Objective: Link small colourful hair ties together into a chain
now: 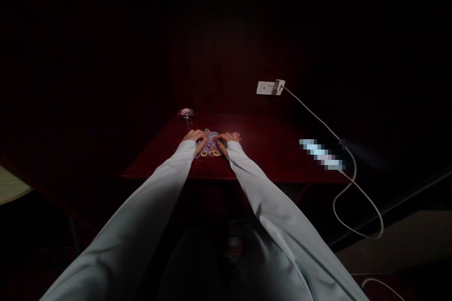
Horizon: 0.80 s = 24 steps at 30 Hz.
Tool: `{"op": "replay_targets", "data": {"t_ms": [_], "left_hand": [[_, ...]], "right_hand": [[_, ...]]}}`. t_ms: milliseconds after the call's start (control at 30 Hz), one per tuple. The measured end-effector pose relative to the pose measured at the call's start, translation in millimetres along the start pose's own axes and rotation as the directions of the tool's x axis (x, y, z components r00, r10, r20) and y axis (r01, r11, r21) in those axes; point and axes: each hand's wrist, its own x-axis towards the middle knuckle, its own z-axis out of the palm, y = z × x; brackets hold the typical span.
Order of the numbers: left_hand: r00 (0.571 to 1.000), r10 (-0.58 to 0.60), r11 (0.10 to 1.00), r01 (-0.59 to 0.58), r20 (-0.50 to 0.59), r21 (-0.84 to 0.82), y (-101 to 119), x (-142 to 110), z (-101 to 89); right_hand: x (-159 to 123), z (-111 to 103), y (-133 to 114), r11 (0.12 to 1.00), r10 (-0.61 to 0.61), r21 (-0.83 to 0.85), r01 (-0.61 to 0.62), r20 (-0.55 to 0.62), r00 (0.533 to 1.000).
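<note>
A small heap of coloured hair ties (212,143), mostly purple with yellow, green and pink loops, lies spread on the dark red table (268,160). My left hand (196,137) rests at the heap's left side, fingers stretched over its edge and thumb apart. From the right side, my right hand (228,139) reaches in the same way, fingers extended and thumb lower. Both hands appear to touch the hair ties, and neither is wrapped round one. Some pink loops show beyond my right hand. Fine detail under the fingertips is hidden.
A small clear container (186,114) with something pink on top stands at the table's back left. A wall socket (268,88) holds a charger, whose white cable (310,113) runs to a blurred-out bright device (321,153) at the right and loops past the table edge.
</note>
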Motion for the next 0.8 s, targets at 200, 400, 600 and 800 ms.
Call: {"op": "replay_targets", "data": {"t_ms": [200, 400, 600, 800], "left_hand": [[1.000, 0.014, 1.000, -0.014, 0.002, -0.001, -11, 4, 6.2], [0.997, -0.020, 1.000, 0.021, -0.077, 0.003, -7, 2, 13.7], [0.998, -0.010, 1.000, 0.009, -0.063, -0.020, -7, 3, 11.4], [0.995, -0.035, 0.999, 0.035, -0.098, -0.007, -6, 3, 12.8]], "right_hand": [[-4, -2, -6, 0.998, -0.069, 0.015, 0.069, 0.020, 0.997], [-7, -3, -9, 0.996, -0.089, 0.009, 0.088, 0.044, 0.995], [-5, 0, -5, 0.997, -0.076, 0.005, 0.076, 0.018, 0.997], [-4, -1, -7, 0.998, -0.053, -0.023, 0.053, 0.029, 0.998]]}}
